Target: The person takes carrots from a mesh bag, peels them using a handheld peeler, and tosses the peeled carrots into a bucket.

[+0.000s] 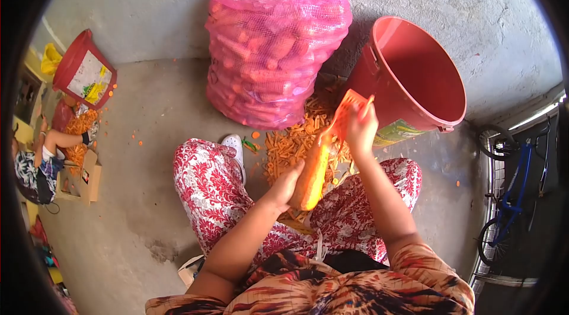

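Observation:
A large carrot (pixel 313 178) lies slantwise between my hands, its lower part bright yellow-orange and its upper left side duller. My left hand (pixel 288 186) is wrapped round its lower left side. Near the carrot's upper end, my right hand (pixel 361 130) grips an orange peeler (pixel 351 104), whose lower part meets the carrot. Below them, a pile of orange peelings (pixel 284 152) covers the floor between my legs.
A pink mesh sack (pixel 267 48) full of carrots stands ahead by the wall. Right of it leans a red bucket (pixel 418 72). At far left are another red bucket (pixel 89 72), a seated person (pixel 38 164) and a cardboard box (pixel 90 177). A blue bicycle (pixel 517 196) stands at right.

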The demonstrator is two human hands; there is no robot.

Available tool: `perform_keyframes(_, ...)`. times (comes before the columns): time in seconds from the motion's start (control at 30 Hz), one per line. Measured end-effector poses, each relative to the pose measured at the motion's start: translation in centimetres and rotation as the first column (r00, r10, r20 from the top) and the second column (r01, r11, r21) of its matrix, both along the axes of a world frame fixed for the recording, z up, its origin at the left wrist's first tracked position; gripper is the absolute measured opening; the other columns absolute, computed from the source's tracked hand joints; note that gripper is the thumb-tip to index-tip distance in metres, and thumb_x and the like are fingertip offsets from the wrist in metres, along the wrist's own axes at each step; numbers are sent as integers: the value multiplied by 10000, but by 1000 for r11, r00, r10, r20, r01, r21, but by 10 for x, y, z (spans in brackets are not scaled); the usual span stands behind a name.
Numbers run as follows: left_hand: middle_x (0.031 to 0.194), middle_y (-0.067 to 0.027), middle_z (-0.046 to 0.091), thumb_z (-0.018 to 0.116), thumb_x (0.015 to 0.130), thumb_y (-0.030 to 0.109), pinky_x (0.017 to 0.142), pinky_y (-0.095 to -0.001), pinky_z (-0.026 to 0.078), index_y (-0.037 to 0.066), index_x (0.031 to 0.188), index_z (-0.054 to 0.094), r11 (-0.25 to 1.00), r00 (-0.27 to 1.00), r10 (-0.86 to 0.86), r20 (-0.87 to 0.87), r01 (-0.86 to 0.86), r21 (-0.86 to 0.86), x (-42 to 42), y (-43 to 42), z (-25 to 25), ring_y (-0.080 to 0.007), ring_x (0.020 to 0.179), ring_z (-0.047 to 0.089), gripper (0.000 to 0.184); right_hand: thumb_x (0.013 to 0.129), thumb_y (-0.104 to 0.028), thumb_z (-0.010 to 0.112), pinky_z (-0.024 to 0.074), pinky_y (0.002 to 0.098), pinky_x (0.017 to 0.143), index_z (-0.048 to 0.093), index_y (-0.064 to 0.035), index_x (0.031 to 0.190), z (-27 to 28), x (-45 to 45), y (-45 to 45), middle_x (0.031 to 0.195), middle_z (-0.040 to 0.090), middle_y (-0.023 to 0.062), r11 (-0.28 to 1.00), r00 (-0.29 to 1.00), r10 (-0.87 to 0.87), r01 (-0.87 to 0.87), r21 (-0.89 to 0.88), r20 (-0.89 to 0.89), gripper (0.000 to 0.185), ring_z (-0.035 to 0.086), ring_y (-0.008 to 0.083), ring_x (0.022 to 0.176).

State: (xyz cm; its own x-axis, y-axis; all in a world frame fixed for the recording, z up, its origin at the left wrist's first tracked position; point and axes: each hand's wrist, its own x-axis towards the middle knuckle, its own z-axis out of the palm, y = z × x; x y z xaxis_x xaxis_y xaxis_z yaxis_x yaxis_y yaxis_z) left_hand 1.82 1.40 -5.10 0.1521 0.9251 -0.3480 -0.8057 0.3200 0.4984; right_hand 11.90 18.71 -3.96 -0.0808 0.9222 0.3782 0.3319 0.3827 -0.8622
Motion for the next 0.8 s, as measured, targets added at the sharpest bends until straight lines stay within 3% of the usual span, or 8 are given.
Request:
perform_keyframes(0.1, 895, -123, 573, 327, 891, 366, 644, -320, 489, 24, 1109, 444, 1000, 999, -17, -46, 16, -20, 7, -1, 2, -207, 776, 583, 423, 807, -151, 519, 419, 380, 517, 453, -17, 790, 1, 6, 46, 586, 510, 186, 951, 950, -279, 253, 180, 139, 151, 519, 362, 547)
perform_keyframes(0.13, 900, -127, 570, 335, 887, 364, 643, -330, 491, 22, 1110, 441, 999, 998, -38, 50, 40, -26, 5, 0, 2, -222, 785, 581, 421, 817, -169, 509, 415, 383, 515, 431, -17, 754, 4, 12, 53, 595, 514, 187, 960, 952, -279, 278, 23, 130, 182, 515, 374, 559)
perform_keyframes(0.27, 936, -153, 553, 382, 854, 387, 641, -417, 500, 17, 1112, 428, 996, 946, -53, 320, 72, -49, -8, 7, 12, -307, 800, 577, 453, 819, -123, 510, 394, 305, 476, 458, -18, 795, 6, 9, 28, 572, 476, 92, 993, 994, -32, 43, 106, -102, 120, 460, 142, 491)
perform_keyframes(0.3, 948, -155, 551, 391, 847, 397, 642, -435, 502, 20, 1111, 430, 997, 945, -23, 325, 47, -67, -8, 8, 16, -317, 796, 578, 462, 818, -110, 511, 391, 260, 485, 478, -20, 823, 24, 5, 3, 596, 486, 30, 982, 969, 9, -55, -181, -246, 95, 452, 92, 522)
perform_keyframes(0.37, 958, -148, 553, 393, 843, 413, 640, -438, 507, 30, 1112, 433, 995, 932, -99, 348, 98, 20, -11, 11, 3, -302, 803, 583, 470, 816, -93, 510, 390, 228, 510, 487, -23, 827, 35, 2, -29, 637, 496, -1, 931, 924, 102, -219, -290, -369, 75, 454, 63, 569)
perform_keyframes(0.5, 995, -124, 557, 385, 845, 441, 644, -456, 506, 49, 1131, 433, 1000, 929, 14, 370, -15, 0, -9, 14, 2, -258, 824, 590, 487, 845, -128, 497, 376, 195, 509, 481, -36, 866, 56, -5, -80, 689, 507, -8, 874, 898, 283, -386, -294, -337, 96, 446, 52, 574)
perform_keyframes(0.67, 1091, -97, 523, 266, 905, 372, 817, -336, 452, 74, 1178, 406, 993, 891, 88, 445, -115, 34, -8, 15, 6, -201, 945, 549, 427, 813, -66, 520, 422, 262, 570, 497, 1, 882, 44, -3, -93, 703, 555, 67, 889, 906, 368, -409, -205, -208, 99, 519, 109, 640)
perform_keyframes(0.8, 1087, -100, 524, 272, 901, 387, 808, -346, 456, 74, 1181, 404, 991, 933, 132, 334, -114, -74, -6, 15, 0, -198, 941, 550, 440, 799, -67, 535, 426, 285, 536, 492, -3, 841, 44, -4, -94, 649, 548, 95, 923, 933, 353, -359, -138, -69, 88, 540, 149, 591)
